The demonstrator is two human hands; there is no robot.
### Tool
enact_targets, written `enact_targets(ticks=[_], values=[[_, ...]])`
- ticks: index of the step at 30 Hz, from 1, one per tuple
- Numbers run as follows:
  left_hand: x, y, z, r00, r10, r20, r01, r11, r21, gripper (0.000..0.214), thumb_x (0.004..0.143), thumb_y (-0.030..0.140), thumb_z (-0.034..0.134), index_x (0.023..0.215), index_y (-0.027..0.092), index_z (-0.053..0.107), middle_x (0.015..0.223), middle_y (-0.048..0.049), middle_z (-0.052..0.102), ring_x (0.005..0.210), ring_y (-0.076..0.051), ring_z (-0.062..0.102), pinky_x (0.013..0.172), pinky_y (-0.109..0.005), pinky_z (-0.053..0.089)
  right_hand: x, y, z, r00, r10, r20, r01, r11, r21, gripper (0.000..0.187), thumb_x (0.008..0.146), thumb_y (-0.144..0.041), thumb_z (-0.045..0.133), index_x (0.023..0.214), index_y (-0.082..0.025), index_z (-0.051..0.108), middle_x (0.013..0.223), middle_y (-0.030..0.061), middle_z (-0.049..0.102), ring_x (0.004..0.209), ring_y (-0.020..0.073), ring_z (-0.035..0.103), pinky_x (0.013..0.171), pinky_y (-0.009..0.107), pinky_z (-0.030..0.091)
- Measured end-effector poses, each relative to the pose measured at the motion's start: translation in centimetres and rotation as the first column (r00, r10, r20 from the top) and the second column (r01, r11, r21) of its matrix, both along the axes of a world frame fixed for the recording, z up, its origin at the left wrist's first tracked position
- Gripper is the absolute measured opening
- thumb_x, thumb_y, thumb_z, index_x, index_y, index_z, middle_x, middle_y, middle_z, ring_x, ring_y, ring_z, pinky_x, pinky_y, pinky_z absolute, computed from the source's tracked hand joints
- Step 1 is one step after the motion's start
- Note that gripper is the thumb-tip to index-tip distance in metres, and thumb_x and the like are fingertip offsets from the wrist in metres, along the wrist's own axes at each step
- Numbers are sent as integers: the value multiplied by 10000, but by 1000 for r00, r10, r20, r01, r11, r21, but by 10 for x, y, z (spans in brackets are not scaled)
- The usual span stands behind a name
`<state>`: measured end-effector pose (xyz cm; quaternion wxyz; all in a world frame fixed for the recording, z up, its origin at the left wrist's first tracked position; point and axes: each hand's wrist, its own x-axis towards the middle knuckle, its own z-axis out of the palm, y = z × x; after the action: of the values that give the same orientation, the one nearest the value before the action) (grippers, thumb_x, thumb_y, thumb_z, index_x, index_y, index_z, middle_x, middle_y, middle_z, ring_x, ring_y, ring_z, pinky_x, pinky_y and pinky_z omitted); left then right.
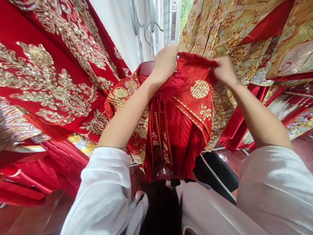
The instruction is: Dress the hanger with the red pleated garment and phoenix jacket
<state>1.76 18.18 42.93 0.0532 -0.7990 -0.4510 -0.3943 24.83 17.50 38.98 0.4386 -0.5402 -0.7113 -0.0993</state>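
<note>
A red pleated skirt (181, 130) with gold beading and a gold round emblem is stretched at its waistband between my two hands. My left hand (166, 62) is closed on the gathered waistband close to the hanger. On the right, my right hand (225, 70) grips the band's far end and is slightly blurred. A red drawstring loop (160, 103) dangles below the band. Behind and to the left, a red jacket (119, 93) with gold embroidery hangs on a hanger (146, 67) whose metal hook shows above. My arm covers part of the jacket.
Red gowns with gold sequins (53, 75) hang close on the left. Gold brocade garments (227, 29) fill the right. A metal rack (137, 23) stands behind the hanger. A black padded seat (220, 169) is low on the right, over a reddish tiled floor (49, 212).
</note>
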Motion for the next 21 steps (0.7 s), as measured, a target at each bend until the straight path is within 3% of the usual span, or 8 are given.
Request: enact_targets(ticks=[3,5,8,11,15,18,21], values=[[3,-5,2,991,93,-100,-86,994,71,316,837,197,387,1037,265,623,1072,-95,619,1004,-292,511,903,-453,392,14,-23,-1,963,-268,12,257,933,251,447,858,-44,316,1226,-86,567,1239,148,580,1162,189,508,988,298,355],[5,-17,-4,993,72,-97,-49,974,220,357,865,160,348,1101,233,605,1131,-107,593,1054,-285,501,918,-432,406,19,-31,-7,933,-340,118,315,930,192,461,837,-10,355,1223,-109,587,1196,129,617,1128,192,546,950,282,389],[16,-47,-27,970,-74,-233,169,891,420,383,904,234,366,1223,131,551,1251,-141,532,1172,-291,459,1023,-447,364,26,-35,-13,920,-318,227,310,948,72,467,774,32,422,1150,-131,645,1102,97,668,1038,196,610,866,257,434],[31,-70,-63,865,-209,-456,371,878,303,474,909,318,381,1343,148,464,1358,-120,476,1302,-297,384,1128,-479,250,30,-47,-5,899,-342,273,339,939,60,481,798,2,435,1223,-148,603,1180,101,636,1115,212,584,913,282,432],[46,-60,-96,895,-197,-400,269,954,134,556,885,243,350,1441,219,358,1476,-68,373,1401,-272,270,1171,-503,163,17,-86,25,813,-408,414,445,896,10,498,837,-68,403,1303,-185,537,1242,130,590,1206,263,529,977,362,421],[51,-32,-99,934,-164,-318,186,982,41,591,870,194,291,1453,265,358,1495,-28,352,1427,-236,220,1190,-492,130,-3,-124,45,769,-440,464,483,875,28,549,819,-85,375,1345,-181,500,1234,159,582,1225,355,502,975,463,420],[57,-14,-91,963,-179,-200,157,980,-124,583,851,198,302,1413,287,431,1441,-19,430,1421,-239,243,1181,-514,154,-27,-155,40,735,-465,493,514,857,41,551,810,-99,352,1333,-186,504,1110,165,624,1122,427,551,851,544,463]])
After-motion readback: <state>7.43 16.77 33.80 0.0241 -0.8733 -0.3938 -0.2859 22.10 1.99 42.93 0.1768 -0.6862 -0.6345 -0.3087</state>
